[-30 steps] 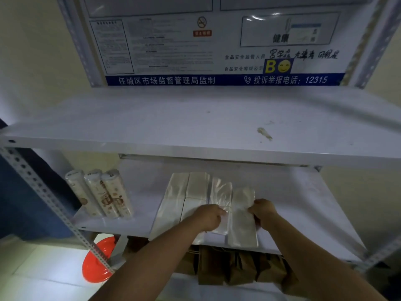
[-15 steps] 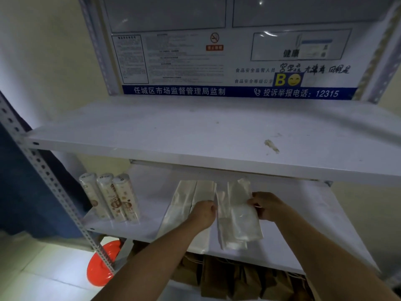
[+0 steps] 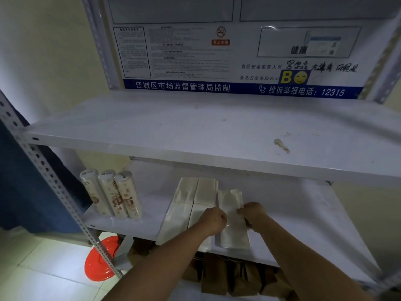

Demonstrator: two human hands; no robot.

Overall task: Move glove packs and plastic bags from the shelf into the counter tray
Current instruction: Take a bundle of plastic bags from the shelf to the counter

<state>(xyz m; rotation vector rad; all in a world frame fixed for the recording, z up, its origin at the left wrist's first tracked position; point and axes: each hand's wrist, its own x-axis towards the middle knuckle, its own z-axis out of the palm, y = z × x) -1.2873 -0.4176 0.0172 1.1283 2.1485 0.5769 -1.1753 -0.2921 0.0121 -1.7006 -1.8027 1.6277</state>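
— Where are the plastic bags (image 3: 233,222)?
— On the lower shelf (image 3: 303,218), beside two glove packs (image 3: 191,205).
— And the hands?
— The left hand (image 3: 213,219) and right hand (image 3: 252,215) both pinch the bags' edges.

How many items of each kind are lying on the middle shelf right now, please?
Printed cylindrical paper-cup sleeves: 3
Long white flat packs: 2
Clear plastic bag bundle gripped by both hands: 1, though it may hold more than one bag
Total: 6
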